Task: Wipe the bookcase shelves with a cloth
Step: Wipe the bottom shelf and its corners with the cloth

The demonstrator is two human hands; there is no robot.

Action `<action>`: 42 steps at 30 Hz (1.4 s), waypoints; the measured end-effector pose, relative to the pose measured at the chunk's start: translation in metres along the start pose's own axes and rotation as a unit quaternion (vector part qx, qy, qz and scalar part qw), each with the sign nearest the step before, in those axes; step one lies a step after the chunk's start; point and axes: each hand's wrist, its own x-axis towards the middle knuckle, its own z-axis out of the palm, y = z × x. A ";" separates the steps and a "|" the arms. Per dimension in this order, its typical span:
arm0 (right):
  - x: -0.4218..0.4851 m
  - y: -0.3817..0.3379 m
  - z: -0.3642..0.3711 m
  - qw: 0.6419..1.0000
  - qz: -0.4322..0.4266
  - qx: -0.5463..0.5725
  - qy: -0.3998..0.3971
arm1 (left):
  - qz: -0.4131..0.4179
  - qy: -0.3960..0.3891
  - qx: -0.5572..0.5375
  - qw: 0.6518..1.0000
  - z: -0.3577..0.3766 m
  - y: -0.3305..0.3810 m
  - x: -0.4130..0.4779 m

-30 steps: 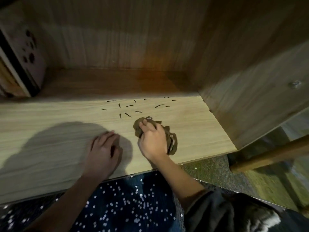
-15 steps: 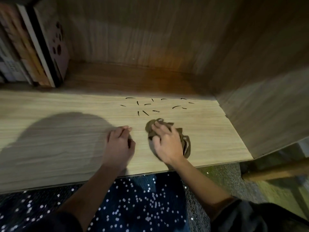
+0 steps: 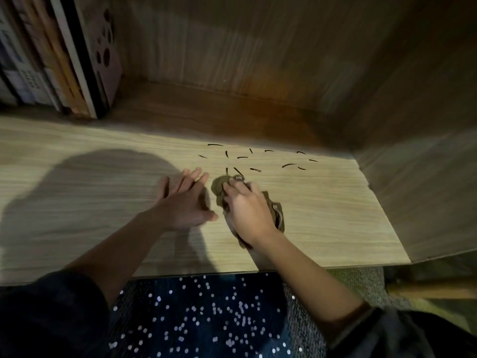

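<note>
A crumpled brown cloth lies on the light wooden shelf of the bookcase. My right hand lies on top of the cloth with its fingers curled into the fabric, gripping it against the board. Just to its left is my left hand, fingers straight and spread, holding nothing, at or just above the shelf. Several small dark slivers of debris are scattered on the shelf just beyond the cloth.
Several upright books stand at the shelf's back left. The bookcase's side panel closes the right end and the back panel the far side. A wooden bar crosses low at the right over carpet. My dotted dark clothing is below.
My left hand has gone from curled on the shelf to straight, spread fingers and shifted closer to the cloth. My right hand has stayed on the cloth. The view has panned left, showing more books.
</note>
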 end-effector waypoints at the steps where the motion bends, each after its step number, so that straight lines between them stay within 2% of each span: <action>1: 0.014 -0.003 -0.001 1.000 0.013 -0.017 0.004 | 0.002 -0.017 -0.001 1.000 -0.002 0.000 0.001; 5: 0.038 -0.016 0.011 0.997 0.029 -0.071 -0.011 | 0.008 -0.065 -0.006 0.998 -0.004 -0.001 0.000; 9: -0.009 -0.007 0.022 0.998 -0.015 -0.065 0.012 | 0.013 -0.083 0.001 0.996 -0.003 -0.002 0.001; 15: 0.049 -0.013 0.013 0.998 0.022 -0.064 0.003 | 0.001 -0.092 0.006 0.996 -0.006 -0.003 0.001; 17: 0.025 -0.012 0.010 0.999 0.006 -0.047 -0.010 | 0.002 -0.092 0.001 0.996 -0.005 -0.002 -0.001; 20: -0.029 -0.007 0.008 0.999 -0.020 -0.028 0.016 | 0.009 -0.085 0.006 0.996 -0.006 -0.002 0.000; 26: 0.021 -0.003 -0.004 0.998 0.039 -0.039 0.006 | 0.008 -0.077 0.001 0.997 -0.005 -0.003 0.001; 31: -0.018 0.008 -0.001 0.998 0.033 -0.046 0.023 | 0.018 -0.082 -0.002 0.996 -0.007 -0.001 0.001; 36: 0.038 0.004 -0.008 0.996 0.088 -0.033 0.002 | 0.018 -0.089 -0.013 0.996 -0.010 0.000 -0.001; 42: -0.007 0.007 -0.004 0.999 0.045 -0.020 0.016 | 0.009 -0.092 -0.015 0.996 -0.007 -0.001 -0.002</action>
